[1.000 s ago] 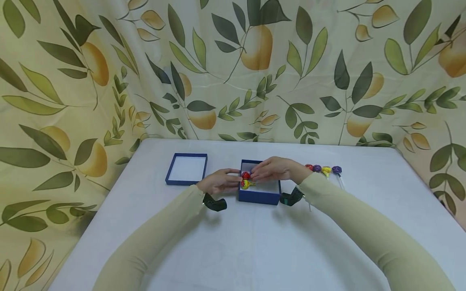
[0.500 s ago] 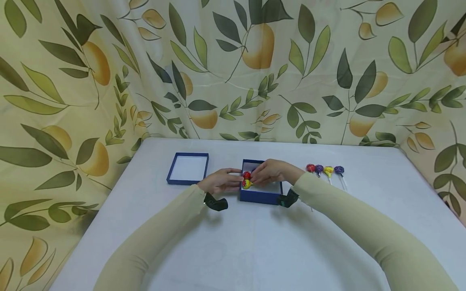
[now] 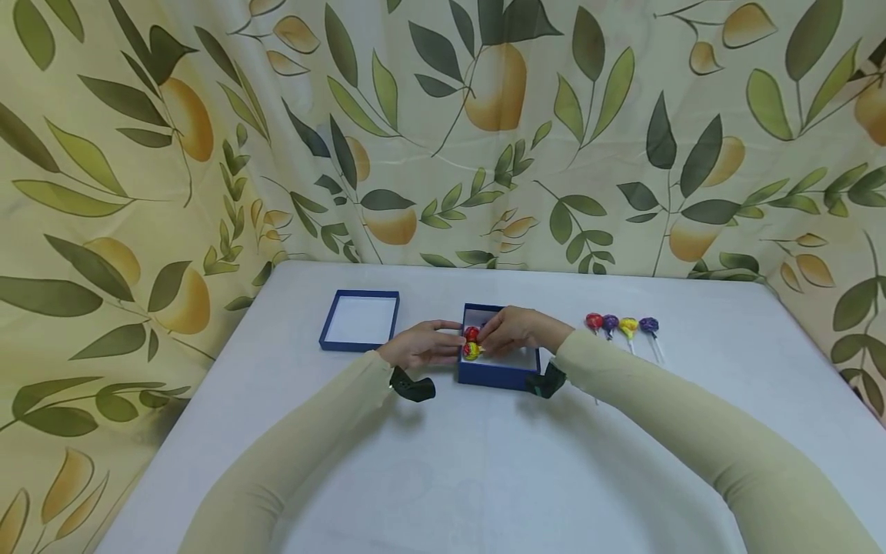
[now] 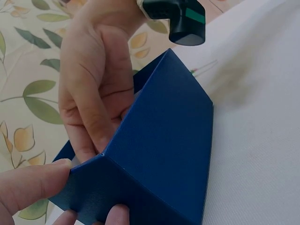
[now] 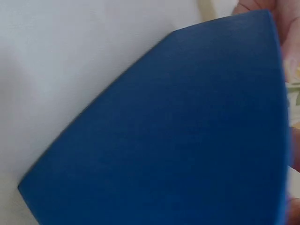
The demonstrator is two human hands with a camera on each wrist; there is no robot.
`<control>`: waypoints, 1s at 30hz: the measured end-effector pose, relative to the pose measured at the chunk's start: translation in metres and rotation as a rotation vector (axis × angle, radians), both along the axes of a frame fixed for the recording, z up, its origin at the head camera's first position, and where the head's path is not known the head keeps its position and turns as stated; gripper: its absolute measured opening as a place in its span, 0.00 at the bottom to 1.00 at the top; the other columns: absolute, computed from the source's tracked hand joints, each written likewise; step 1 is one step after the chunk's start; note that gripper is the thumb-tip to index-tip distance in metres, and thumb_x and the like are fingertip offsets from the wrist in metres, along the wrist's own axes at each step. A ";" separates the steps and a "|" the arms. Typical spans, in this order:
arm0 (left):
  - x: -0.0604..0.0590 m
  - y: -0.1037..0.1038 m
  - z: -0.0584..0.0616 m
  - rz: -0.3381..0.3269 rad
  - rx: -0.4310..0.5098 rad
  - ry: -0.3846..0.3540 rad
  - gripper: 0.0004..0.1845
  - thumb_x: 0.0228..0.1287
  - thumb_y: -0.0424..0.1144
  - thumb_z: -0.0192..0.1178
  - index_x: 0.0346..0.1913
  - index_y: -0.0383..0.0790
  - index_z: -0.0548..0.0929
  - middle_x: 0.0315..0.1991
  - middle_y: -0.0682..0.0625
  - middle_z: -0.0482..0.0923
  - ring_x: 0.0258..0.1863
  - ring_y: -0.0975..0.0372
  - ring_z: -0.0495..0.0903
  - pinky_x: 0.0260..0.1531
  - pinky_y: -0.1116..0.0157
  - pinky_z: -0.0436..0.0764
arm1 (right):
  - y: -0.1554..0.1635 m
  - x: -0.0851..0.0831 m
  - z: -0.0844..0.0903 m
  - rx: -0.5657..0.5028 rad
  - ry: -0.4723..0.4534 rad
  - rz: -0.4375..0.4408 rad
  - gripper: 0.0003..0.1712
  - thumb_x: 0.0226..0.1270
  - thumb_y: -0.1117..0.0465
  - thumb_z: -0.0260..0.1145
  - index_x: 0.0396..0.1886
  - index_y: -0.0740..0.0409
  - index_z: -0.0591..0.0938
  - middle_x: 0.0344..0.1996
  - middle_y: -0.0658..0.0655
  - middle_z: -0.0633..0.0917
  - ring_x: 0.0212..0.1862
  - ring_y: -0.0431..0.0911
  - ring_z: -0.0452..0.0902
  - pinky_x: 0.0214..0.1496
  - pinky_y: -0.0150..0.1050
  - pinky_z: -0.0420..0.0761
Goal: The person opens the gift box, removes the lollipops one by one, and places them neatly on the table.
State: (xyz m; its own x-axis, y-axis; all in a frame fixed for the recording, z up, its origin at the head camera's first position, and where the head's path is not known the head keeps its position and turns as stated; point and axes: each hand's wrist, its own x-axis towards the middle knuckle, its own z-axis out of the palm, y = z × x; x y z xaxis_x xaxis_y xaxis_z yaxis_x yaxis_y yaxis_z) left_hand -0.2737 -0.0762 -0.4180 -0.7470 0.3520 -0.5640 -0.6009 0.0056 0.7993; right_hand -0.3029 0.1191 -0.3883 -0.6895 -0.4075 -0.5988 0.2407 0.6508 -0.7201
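Note:
A blue box (image 3: 494, 375) stands on the table, its pale inside partly covered by my right hand (image 3: 522, 329). Inside its left end lie a red lollipop (image 3: 471, 334) and a yellow lollipop (image 3: 471, 352), one behind the other. My right fingers reach down into the box and pinch at the yellow lollipop's stick; their tips are partly hidden. Extended fingers of my left hand (image 3: 418, 344) rest against the box's left wall. In the left wrist view, one digit lies over the rim and other fingertips touch the outer wall. The box wall (image 5: 164, 122) fills most of the right wrist view.
Left of the box lies the blue-edged lid (image 3: 367, 294), its white inside facing up. A row of lollipops stretches to the right: red (image 3: 594, 321), purple (image 3: 610, 323), yellow (image 3: 628, 327) and purple (image 3: 649, 325). Behind the white table (image 3: 443, 462) hangs a leaf-patterned cloth (image 3: 415, 154).
My right hand has lowered slightly into the box, its fingers drawing together near the yellow lollipop. The left hand keeps its place at the box wall. The whole view has shifted slightly.

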 end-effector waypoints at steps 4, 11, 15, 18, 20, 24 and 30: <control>0.000 0.000 0.000 -0.007 0.003 0.001 0.28 0.65 0.28 0.56 0.67 0.40 0.64 0.62 0.37 0.71 0.54 0.54 0.78 0.62 0.57 0.74 | 0.000 0.001 0.000 0.051 0.047 0.039 0.18 0.64 0.68 0.61 0.53 0.70 0.78 0.48 0.65 0.84 0.37 0.42 0.83 0.51 0.39 0.83; 0.000 -0.001 0.000 -0.012 -0.006 0.003 0.27 0.66 0.29 0.55 0.67 0.40 0.64 0.63 0.38 0.69 0.50 0.56 0.77 0.62 0.58 0.73 | -0.002 0.003 -0.002 0.102 0.116 0.095 0.14 0.63 0.68 0.63 0.47 0.69 0.82 0.39 0.61 0.87 0.30 0.40 0.83 0.42 0.35 0.85; -0.001 0.000 -0.001 -0.008 -0.019 0.005 0.27 0.66 0.30 0.55 0.67 0.40 0.64 0.63 0.38 0.69 0.54 0.54 0.76 0.62 0.57 0.74 | -0.004 0.005 -0.003 0.115 0.094 0.106 0.13 0.62 0.67 0.64 0.46 0.68 0.83 0.34 0.57 0.87 0.29 0.39 0.81 0.40 0.33 0.85; -0.001 0.000 -0.001 -0.001 -0.025 0.003 0.28 0.65 0.30 0.56 0.67 0.40 0.65 0.63 0.39 0.69 0.58 0.52 0.75 0.62 0.57 0.74 | -0.006 0.006 -0.005 0.129 0.080 0.111 0.12 0.62 0.66 0.65 0.45 0.66 0.84 0.32 0.54 0.87 0.29 0.39 0.79 0.38 0.31 0.84; 0.000 0.000 -0.001 0.001 -0.029 0.003 0.28 0.65 0.30 0.56 0.67 0.40 0.65 0.63 0.39 0.70 0.59 0.51 0.74 0.61 0.57 0.74 | -0.007 0.006 -0.007 0.135 0.067 0.108 0.12 0.62 0.65 0.65 0.44 0.65 0.84 0.31 0.53 0.87 0.29 0.39 0.78 0.37 0.30 0.83; 0.001 0.001 0.000 -0.003 -0.033 0.011 0.28 0.65 0.30 0.56 0.67 0.40 0.65 0.63 0.39 0.70 0.57 0.52 0.75 0.61 0.57 0.74 | -0.007 0.006 -0.009 0.133 0.042 0.104 0.13 0.62 0.64 0.65 0.45 0.65 0.84 0.31 0.52 0.87 0.30 0.40 0.77 0.39 0.31 0.83; 0.001 0.000 -0.001 -0.026 -0.020 0.042 0.27 0.66 0.29 0.54 0.67 0.38 0.64 0.63 0.38 0.70 0.58 0.52 0.74 0.63 0.56 0.72 | -0.005 0.004 -0.010 0.137 0.012 0.129 0.14 0.62 0.64 0.65 0.46 0.64 0.84 0.35 0.52 0.87 0.35 0.42 0.76 0.41 0.32 0.81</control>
